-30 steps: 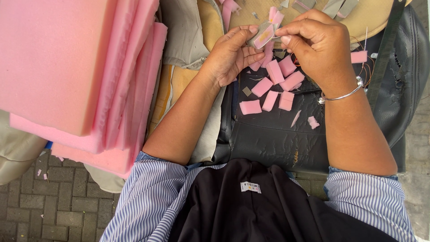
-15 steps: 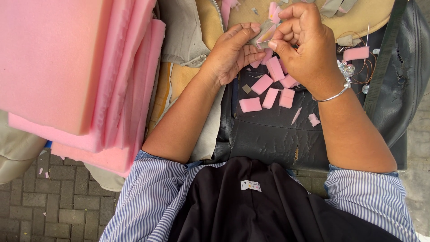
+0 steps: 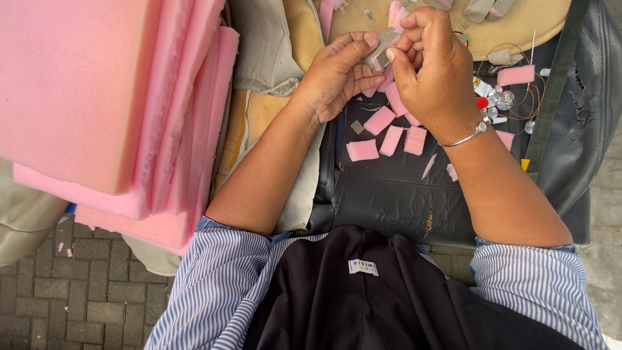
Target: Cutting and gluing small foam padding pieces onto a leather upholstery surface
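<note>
— At the far edge of the black sheet [image 3: 389,194], what is pinched up there?

— A small grey strip [image 3: 382,50], held between both hands above the sheet. The left hand [image 3: 337,74] has its fingertips closed on the strip's near side, and the right hand [image 3: 431,71] grips it from the other side, thumb and fingers pressed together. The hands touch each other around it. Something pink shows just behind the strip, but I cannot tell whether it is joined to it.

— Why hold it so high and close?

— My guess is that the piece is tiny, so both sets of fingers must steady it to work on it; raised like that it sits right under the eyes.

— And just below the hands?

— Several small pink foam pieces [image 3: 379,120] lie scattered on the black sheet, a few side by side, plus a thin sliver nearer the right forearm. A silver bangle [image 3: 463,137] sits on the right wrist.

— Further out?

— To the right edge of the sheet there is another pink block [image 3: 516,75], a red bead [image 3: 482,102], some shiny clear bits and thin wire. A beige cushion [image 3: 518,26] lies beyond. On the left a tall stack of pink foam sheets [image 3: 97,97] crowds the left arm's side, well apart from the strip.

— Anything blocking the view?

— The right hand covers most of the strip's far end.
</note>
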